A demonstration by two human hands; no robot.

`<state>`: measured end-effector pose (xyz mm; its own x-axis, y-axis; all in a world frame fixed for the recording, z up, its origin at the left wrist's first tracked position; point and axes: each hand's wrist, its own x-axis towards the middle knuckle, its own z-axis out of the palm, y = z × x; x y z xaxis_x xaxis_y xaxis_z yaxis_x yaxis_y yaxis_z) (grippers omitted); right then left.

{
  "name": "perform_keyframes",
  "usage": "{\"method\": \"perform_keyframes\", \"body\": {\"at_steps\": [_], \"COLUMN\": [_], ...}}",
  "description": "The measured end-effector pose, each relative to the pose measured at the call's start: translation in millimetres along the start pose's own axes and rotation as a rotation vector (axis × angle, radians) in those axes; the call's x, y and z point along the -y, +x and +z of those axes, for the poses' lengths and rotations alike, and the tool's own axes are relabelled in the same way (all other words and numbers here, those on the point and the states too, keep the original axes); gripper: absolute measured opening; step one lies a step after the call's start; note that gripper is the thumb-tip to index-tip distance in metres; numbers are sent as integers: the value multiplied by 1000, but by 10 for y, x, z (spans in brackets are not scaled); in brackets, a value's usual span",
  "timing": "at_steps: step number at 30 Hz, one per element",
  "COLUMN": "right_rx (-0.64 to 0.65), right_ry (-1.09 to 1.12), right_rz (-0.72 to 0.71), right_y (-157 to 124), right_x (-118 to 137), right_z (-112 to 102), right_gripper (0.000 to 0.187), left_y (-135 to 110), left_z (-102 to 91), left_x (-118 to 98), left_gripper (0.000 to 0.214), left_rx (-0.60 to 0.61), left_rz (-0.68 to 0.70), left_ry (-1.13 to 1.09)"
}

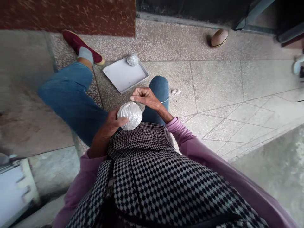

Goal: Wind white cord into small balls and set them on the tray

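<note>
A shiny white ball of string (131,116) sits in my left hand (111,122), with the thumb across its front and the fingers behind it. Just above the ball, my right hand (146,97) pinches the white string (164,100) between thumb and fingertips. From that hand the strand runs out over my right knee toward a small white bundle of string (175,91) on the floor. A smaller white ball of string (132,60) rests in a corner of the shallow white tray (114,79) beyond my hands.
My knees in blue jeans (68,91) are spread around the work. A red shoe (80,46) is on my left foot. A rounded tan object (219,38) lies farther off on the speckled tile floor (216,76). A dark red patterned panel (71,15) stands at upper left.
</note>
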<state>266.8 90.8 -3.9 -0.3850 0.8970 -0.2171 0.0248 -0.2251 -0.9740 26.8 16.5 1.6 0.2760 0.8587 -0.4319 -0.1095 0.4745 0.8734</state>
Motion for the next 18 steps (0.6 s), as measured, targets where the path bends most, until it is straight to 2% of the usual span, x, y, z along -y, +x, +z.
{"method": "perform_keyframes", "body": {"at_steps": [6, 8, 11, 15, 18], "right_rx": [-206, -254, -261, -256, -293], "right_ry": [99, 80, 30, -40, -67], "right_rz": [196, 221, 185, 164, 198], "right_y": [-145, -170, -169, -140, -133], "right_x": [-247, -281, -309, -335, -368], "right_z": [374, 459, 524, 535, 521], "right_gripper": [78, 77, 73, 69, 68], "left_y": [102, 125, 142, 192, 235], "left_z": [78, 140, 194, 151, 83], "left_x": [41, 35, 37, 130, 195], "left_gripper": [80, 76, 63, 58, 71], "left_rx": [-82, -162, -288, -303, -285], "left_rz": [10, 2, -5, 80, 147], "left_ry": [-133, -222, -319, -209, -73]}}
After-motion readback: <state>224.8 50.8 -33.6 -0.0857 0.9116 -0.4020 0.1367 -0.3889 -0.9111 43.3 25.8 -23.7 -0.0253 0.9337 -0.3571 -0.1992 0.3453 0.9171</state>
